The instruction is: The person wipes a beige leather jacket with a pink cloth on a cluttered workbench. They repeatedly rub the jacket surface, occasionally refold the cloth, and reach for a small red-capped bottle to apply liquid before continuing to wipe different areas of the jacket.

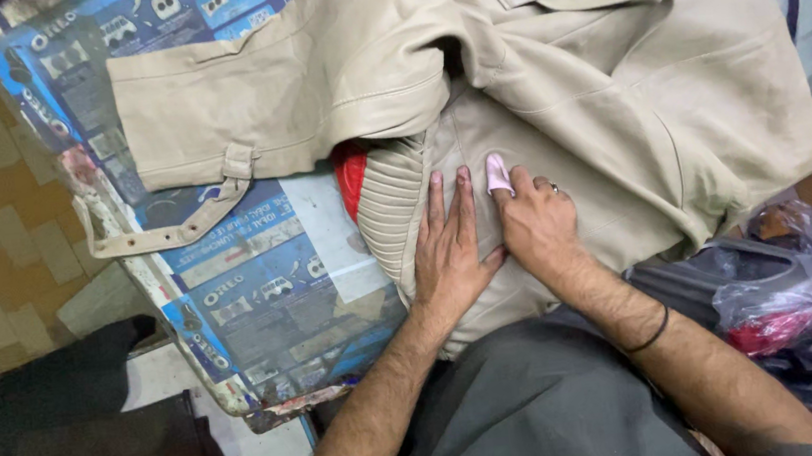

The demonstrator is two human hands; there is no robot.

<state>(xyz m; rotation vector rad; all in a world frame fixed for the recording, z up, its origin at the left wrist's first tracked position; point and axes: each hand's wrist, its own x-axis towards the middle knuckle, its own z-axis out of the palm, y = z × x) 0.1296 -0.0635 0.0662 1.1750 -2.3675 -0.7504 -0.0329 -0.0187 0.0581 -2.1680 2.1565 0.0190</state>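
A beige jacket point(610, 66) lies spread over the desk point(260, 273), one sleeve stretched out to the left. The left hand point(448, 249) presses flat on it, fingers released beside the ribbed panel point(394, 209). The right hand point(536, 224) rubs a small pink cloth point(498, 173) on the jacket, fingers clenched around it.

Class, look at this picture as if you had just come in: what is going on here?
A person is working on a beige leather-like jacket spread over a table covered with blue printed sheeting. The left hand lies flat on the jacket beside its ribbed panel. The right hand presses a small pink pad onto the jacket with a fingertip. A strap with holes hangs from the sleeve.
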